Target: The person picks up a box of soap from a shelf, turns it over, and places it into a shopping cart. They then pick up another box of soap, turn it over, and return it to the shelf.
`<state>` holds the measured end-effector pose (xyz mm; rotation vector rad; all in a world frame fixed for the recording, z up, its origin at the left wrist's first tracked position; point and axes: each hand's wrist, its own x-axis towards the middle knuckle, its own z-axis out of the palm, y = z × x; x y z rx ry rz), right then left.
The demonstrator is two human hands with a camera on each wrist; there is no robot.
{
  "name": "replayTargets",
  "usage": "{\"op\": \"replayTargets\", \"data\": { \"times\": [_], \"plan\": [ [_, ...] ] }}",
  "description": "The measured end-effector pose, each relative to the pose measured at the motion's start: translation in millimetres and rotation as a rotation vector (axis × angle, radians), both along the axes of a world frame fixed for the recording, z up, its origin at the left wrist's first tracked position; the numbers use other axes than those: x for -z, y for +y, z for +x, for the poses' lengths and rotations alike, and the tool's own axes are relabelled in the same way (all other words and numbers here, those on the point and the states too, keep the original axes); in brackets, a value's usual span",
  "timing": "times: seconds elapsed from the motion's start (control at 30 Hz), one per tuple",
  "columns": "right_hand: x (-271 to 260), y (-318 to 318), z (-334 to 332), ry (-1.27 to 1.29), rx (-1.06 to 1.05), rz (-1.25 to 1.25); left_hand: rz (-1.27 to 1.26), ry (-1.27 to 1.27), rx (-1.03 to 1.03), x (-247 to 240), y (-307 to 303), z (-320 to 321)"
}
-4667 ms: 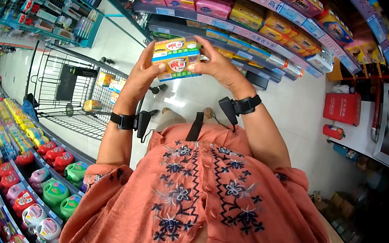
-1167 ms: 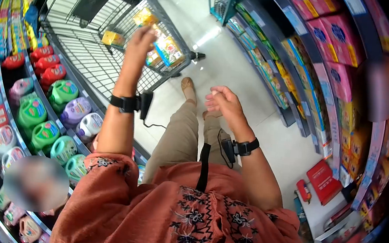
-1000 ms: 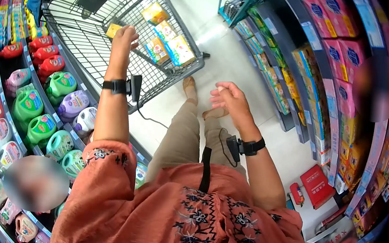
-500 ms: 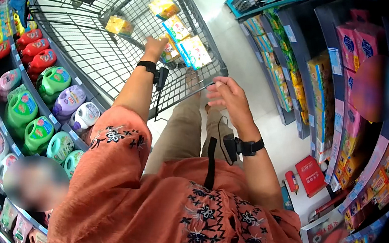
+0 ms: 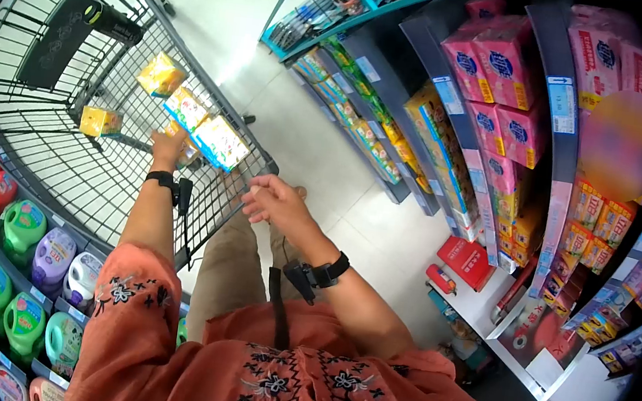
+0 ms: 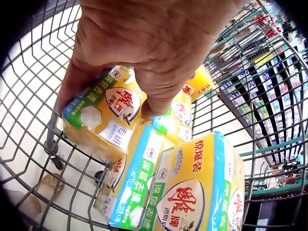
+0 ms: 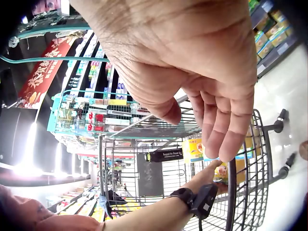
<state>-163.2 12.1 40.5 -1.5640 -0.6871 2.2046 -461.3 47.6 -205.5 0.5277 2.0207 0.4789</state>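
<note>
My left hand (image 5: 168, 148) reaches down into the wire shopping cart (image 5: 267, 164). In the left wrist view, its thumb and fingers grip a yellow soap pack (image 6: 108, 113) with a green and blue band. Beside it sit more soap packs of the same kind, one with a light-blue edge (image 6: 192, 187) in front. The head view has another soap pack (image 5: 100, 121) lying apart on the cart's left side. My right hand (image 5: 282, 206) hovers by the near cart rim, holding nothing; the right wrist view has its fingers (image 7: 231, 130) loosely bent.
Detergent bottles (image 5: 53, 257) fill the shelf at lower left. Along the right run shelves with pink packs (image 5: 503, 63) and yellow boxes. A red box (image 5: 466, 263) and a fire extinguisher (image 5: 441, 278) stand at lower right. Tiled floor (image 5: 269, 103) lies between cart and shelves.
Both hands held a soap pack together at first; later they are apart. The left hand has since lowered into the cart and grips a pack. The view has turned rightward.
</note>
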Motion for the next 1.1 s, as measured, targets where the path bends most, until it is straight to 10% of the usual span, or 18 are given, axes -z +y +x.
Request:
{"op": "replayTargets", "data": {
  "times": [0.4, 0.73, 1.1],
  "plan": [
    [-15.9, -6.4, 6.2, 0.048, 0.111, 0.058, 0.191, -0.093, -0.221, -2.3, -18.7, -28.8],
    [-90.7, -5.2, 25.7, 0.082, 0.02, 0.259, 0.483, -0.332, -0.202, -254.9, -13.7, -10.9],
    [-177.9, -36.6, 68.7, 0.127, 0.056, 0.601, 0.628, -0.829, 0.138, -411.0, -76.1, 135.2]
  ]
}}
